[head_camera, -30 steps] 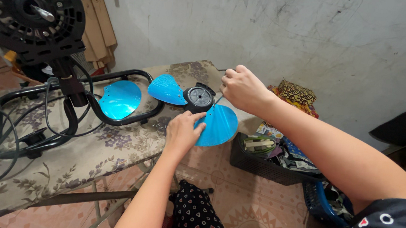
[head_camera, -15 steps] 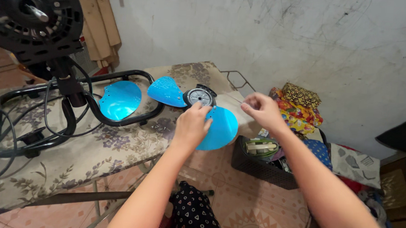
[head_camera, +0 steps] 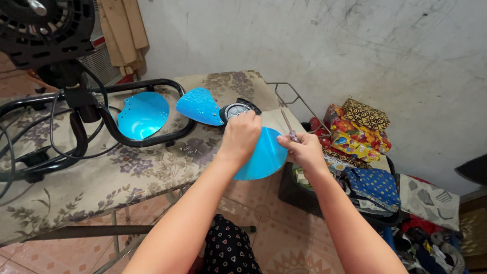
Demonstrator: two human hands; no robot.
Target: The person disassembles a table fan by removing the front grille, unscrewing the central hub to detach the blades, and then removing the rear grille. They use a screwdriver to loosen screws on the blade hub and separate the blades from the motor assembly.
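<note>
Right now the left hand (head_camera: 240, 132) rests on top of a blue fan blade (head_camera: 262, 153), its fingers curled down over the blade's root beside the round black-and-grey hub (head_camera: 236, 110). The blade piece lies at the near edge of the tabletop (head_camera: 85, 190), which is covered with a flowered cloth, and one blade juts out past that edge. Just to the side, the right hand (head_camera: 305, 150) pinches a thin screwdriver (head_camera: 286, 124) between its pressed-together fingers, the shaft tilting up and away over the tabletop's corner. A second blue blade (head_camera: 199, 106) points away from the hub, and a third (head_camera: 142, 115) lies inside the curved black tube stand (head_camera: 143, 140). At upper left stands the black fan motor housing (head_camera: 33, 17), with cables trailing across the cloth. Below the right hand sits a dark basket (head_camera: 301, 198) beside piles of patterned fabric (head_camera: 360, 129) on the tiled floor.
</note>
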